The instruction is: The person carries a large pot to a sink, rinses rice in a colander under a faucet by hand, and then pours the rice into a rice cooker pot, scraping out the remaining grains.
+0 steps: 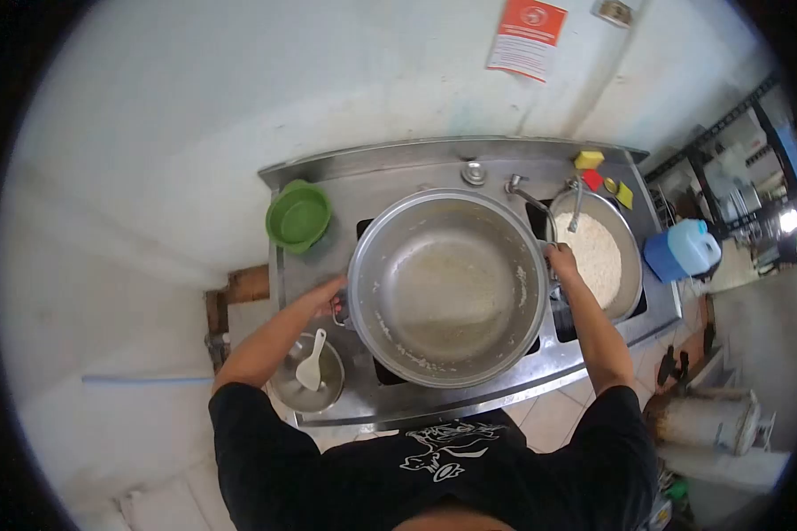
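Observation:
A large aluminium pot (pixel 452 292) sits level over the sink counter, in front of my body. White bits cling to its inner wall, and a little cloudy wetness shows on its bottom. My left hand (pixel 330 296) is closed around the handle on the pot's left side. On the opposite side, my right hand (pixel 560 259) grips the other handle, partly hidden by the wrist. Just beyond the right hand, a second metal pot holds white grains (pixel 598 257) that look like rice. Below my left forearm, a white rice paddle (pixel 310 372) rests in a metal bowl (pixel 305 403).
A green basin (pixel 298 217) stands at the counter's back left. Behind the pot are a drain strainer (pixel 474 173) and a faucet (pixel 527 193). A yellow sponge (pixel 589 160) lies at the back right, and a blue jug (pixel 682 250) stands at the right edge.

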The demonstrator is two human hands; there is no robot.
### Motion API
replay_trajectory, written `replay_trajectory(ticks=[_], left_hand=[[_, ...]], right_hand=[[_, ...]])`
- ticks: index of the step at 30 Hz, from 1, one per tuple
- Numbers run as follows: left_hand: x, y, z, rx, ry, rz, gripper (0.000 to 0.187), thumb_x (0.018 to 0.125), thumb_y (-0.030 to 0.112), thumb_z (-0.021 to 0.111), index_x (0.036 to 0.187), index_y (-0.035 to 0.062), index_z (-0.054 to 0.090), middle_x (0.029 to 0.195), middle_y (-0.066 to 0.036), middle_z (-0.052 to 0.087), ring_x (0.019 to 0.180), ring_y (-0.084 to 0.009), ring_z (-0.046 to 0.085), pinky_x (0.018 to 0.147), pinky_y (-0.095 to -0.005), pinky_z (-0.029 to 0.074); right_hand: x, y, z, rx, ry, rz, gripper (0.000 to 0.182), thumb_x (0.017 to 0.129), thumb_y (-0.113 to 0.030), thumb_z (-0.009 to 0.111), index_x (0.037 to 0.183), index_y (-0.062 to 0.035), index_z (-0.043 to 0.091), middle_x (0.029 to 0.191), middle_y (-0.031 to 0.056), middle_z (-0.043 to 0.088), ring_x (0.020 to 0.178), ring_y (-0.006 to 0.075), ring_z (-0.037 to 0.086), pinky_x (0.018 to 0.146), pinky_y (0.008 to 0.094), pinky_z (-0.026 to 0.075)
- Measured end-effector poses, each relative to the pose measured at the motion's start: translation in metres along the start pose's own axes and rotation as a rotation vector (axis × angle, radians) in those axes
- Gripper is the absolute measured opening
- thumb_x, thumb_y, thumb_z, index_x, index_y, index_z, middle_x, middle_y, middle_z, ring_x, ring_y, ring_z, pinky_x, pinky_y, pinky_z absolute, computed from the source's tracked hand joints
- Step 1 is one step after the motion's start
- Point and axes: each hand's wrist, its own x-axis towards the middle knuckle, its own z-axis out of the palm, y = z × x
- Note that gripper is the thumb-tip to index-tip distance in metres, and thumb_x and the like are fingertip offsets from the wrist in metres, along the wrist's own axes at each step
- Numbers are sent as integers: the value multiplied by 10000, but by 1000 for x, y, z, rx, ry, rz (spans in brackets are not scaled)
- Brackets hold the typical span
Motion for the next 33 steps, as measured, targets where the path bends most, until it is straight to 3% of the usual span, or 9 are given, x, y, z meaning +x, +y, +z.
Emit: replay_trajectory(ticks=[5, 13, 18, 22, 24, 27, 29, 32, 33], left_hand=[[68, -32, -25, 42, -32, -82, 543, 778, 590, 548, 1124, 172, 523, 798, 21, 391, 687, -113, 396, 613, -262, 417], [76, -34, -20, 121, 125, -7, 573, 794, 600, 537, 1042, 84, 530, 811, -23, 441, 675, -126, 437, 593, -285, 424], [73, -32, -6, 272, 282, 8, 622, 796, 609, 530, 908, -3, 528, 756, -83, 502, 617, -165, 502, 531, -322, 437], [80, -35, -8, 316, 322, 46, 662, 805, 604, 521, 938, -44, 535, 763, -123, 550, 661, -210, 564, 548, -376, 454], [86, -31, -11, 405, 328, 25, 660, 817, 585, 517, 982, -55, 533, 796, -149, 572, 706, -237, 592, 586, -405, 470], [85, -24, 7, 1113, 677, 182, 626, 831, 497, 546, 1097, -68, 497, 889, -230, 594, 826, -321, 615, 713, -455, 478], [28, 14, 68, 1470, 1056, 569, 577, 834, 386, 571, 1203, -40, 447, 987, -256, 594, 907, -368, 601, 843, -483, 445], [27, 39, 137, 1234, 705, 1049, 528, 818, 282, 610, 1241, 10, 449, 1062, -219, 593, 940, -342, 601, 847, -452, 461], [20, 51, 180, 1019, 443, 973, 489, 831, 249, 606, 1241, 27, 457, 1088, -194, 591, 955, -311, 601, 836, -424, 469]], right_hand=[[-20, -11, 16, -27, 68, -14, 537, 770, -364, 569, 1069, 82, 544, 1015, 301, 592, 1002, 395, 576, 847, 419, 454], [-21, 36, 44, 26, 388, -96, 511, 707, -181, 647, 1052, 70, 366, 819, 264, 565, 822, 436, 565, 755, 460, 453], [-36, 49, 44, -74, 293, -154, 273, 716, -132, 626, 909, -8, 479, 726, 148, 582, 691, 305, 597, 659, 381, 481], [-35, 78, 48, -20, 263, -270, 287, 727, -123, 628, 969, -11, 521, 748, 157, 592, 742, 301, 608, 702, 365, 491], [-24, 92, 51, -40, 530, -430, 280, 769, -167, 618, 988, -4, 554, 846, 187, 605, 800, 364, 594, 753, 421, 472], [7, 95, 44, 32, 432, -547, 266, 834, -210, 587, 1019, -19, 570, 867, 190, 627, 831, 372, 603, 777, 423, 472], [15, 86, 43, 31, 217, -411, 255, 881, -243, 542, 1011, -24, 562, 876, 216, 627, 863, 377, 602, 769, 425, 469], [22, 79, 34, 12, 89, -304, 246, 892, -245, 528, 982, -19, 560, 870, 221, 617, 855, 382, 598, 740, 414, 470], [19, 85, 20, 96, 68, -303, 239, 890, -233, 532, 994, -20, 559, 877, 219, 613, 854, 375, 597, 741, 412, 470]])
